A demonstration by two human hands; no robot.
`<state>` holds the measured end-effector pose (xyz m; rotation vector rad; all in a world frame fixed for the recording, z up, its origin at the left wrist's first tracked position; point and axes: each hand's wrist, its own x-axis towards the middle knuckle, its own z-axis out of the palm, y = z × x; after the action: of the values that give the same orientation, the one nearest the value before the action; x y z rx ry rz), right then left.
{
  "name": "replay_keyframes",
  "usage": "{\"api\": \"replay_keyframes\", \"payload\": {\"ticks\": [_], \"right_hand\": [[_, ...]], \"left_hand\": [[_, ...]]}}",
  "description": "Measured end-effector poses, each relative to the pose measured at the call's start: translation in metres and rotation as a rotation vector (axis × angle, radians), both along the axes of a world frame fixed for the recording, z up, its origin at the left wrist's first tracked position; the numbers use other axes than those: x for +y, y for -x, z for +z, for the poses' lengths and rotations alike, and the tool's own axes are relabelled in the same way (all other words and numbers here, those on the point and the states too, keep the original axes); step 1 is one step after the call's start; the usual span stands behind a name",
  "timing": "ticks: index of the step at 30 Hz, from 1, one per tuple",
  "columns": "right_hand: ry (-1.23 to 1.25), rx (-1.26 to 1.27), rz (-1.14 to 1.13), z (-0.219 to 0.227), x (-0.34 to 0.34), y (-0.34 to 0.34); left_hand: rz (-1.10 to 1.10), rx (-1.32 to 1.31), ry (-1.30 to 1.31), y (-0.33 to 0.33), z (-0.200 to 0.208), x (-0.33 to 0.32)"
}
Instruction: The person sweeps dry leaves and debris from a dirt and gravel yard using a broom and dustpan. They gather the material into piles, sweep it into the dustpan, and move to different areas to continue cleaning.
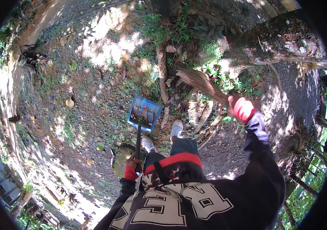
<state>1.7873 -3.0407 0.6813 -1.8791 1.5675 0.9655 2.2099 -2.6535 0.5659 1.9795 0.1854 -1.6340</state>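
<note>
My left hand (133, 162) is closed around the black upright handle of a blue dustpan (157, 109). The pan sits in front of my feet, with brown leaf litter and a small red bit inside. Out to the right, my right hand (232, 104) grips a brown broom (201, 83) of fine stiff bristles. Its bristle end points up and left, over the ground near some tree roots. Whether the tips touch the ground I cannot tell.
A thick tree trunk (282, 40) leans in at the upper right. Exposed roots (162, 71) run along the ground, with low green plants (154, 28) around them. My light shoes (176, 128) stand just behind the pan. A round mossy stone-like thing (122, 160) lies by my left hand.
</note>
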Motion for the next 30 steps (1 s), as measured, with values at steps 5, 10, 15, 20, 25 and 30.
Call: {"api": "replay_keyframes", "payload": {"ticks": [5, 10, 15, 20, 25, 30], "right_hand": [[0.010, 0.057, -0.088, -0.092, 0.000, -0.038], [-0.084, 0.049, 0.146, -0.187, 0.038, -0.098], [-0.170, 0.059, 0.129, -0.136, 0.152, -0.119], [-0.065, -0.128, -0.047, -0.071, 0.236, -0.099], [0.096, -0.225, -0.457, -0.078, 0.322, -0.054], [0.161, -0.306, -0.621, -0.150, 0.313, -0.074]], "left_hand": [[0.002, 0.100, 0.062, -0.017, -0.027, 0.020], [0.005, 0.045, 0.063, -0.045, -0.048, 0.049], [-0.003, 0.042, 0.070, -0.080, -0.045, 0.090], [0.012, 0.028, 0.126, -0.112, -0.053, 0.122], [0.051, 0.069, 0.104, -0.124, -0.060, 0.150], [0.078, -0.026, 0.057, -0.106, -0.058, 0.160]]}}
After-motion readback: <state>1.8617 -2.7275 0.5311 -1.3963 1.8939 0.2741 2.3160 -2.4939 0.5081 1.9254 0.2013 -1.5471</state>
